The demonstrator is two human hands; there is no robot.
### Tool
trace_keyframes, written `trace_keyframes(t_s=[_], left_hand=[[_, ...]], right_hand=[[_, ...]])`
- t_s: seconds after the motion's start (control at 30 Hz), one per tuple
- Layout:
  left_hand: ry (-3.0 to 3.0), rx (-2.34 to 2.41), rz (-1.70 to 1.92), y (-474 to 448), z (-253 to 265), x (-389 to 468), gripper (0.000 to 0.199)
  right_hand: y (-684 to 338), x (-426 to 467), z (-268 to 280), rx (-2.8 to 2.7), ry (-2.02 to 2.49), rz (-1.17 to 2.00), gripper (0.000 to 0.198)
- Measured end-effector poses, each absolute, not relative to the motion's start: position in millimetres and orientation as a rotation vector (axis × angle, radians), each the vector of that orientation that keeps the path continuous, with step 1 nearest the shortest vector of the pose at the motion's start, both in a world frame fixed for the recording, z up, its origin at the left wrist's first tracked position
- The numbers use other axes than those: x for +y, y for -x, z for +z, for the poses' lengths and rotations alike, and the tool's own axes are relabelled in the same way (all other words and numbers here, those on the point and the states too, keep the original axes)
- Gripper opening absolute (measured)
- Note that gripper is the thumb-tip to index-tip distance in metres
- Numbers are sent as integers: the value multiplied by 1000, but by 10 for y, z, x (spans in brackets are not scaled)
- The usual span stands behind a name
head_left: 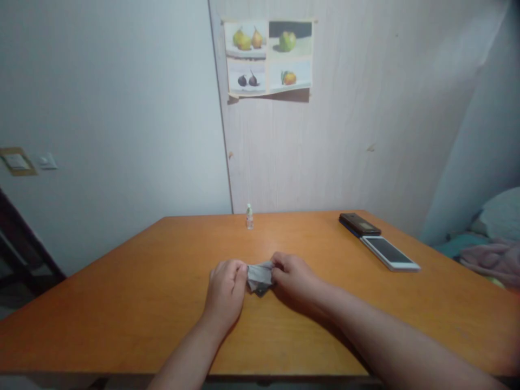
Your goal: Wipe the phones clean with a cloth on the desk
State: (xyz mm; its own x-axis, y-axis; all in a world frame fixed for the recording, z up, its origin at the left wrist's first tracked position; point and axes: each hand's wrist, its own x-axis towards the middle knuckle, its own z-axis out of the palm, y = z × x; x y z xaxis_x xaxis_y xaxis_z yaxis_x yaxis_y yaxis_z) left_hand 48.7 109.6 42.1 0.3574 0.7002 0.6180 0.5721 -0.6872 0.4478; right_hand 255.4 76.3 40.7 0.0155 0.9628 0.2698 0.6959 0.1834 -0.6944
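Note:
Between my two hands is a small grey cloth (260, 273), stretched sideways a little above or on the table; I cannot tell which. My left hand (227, 290) is closed on its left end, thumb on top. The fingers of my right hand (289, 271) pinch its right end. A dark patch shows at the cloth's lower edge; whether it is part of the cloth or a separate thing under it is unclear. Behind the hands, a small clear bottle (249, 218) with a whitish cap stands upright near the table's far edge.
The orange-brown wooden table (122, 303) reaches back to the wall. At its right lie a white tablet-like device (390, 253) and a dark flat case (359, 223). A fruit picture sheet (268, 58) hangs on the wall. Bedding (493, 257) lies beyond the right edge.

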Motion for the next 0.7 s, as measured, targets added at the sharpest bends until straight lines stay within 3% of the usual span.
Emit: trace_keyframes(t_s=[0.3,0.5,0.7], left_hand=[[-2329,1118,1271,-491,404,1094,30],[-2223,967,1178,-519,432,1048,30],[-2175,834,1053,-540,418,1005,26]], right_hand=[[-2508,712,532,-1502,1442,366,26],[-2372,645,507,-1560,1281,654,36],[-2363,682,457,-1480,1170,910,6]])
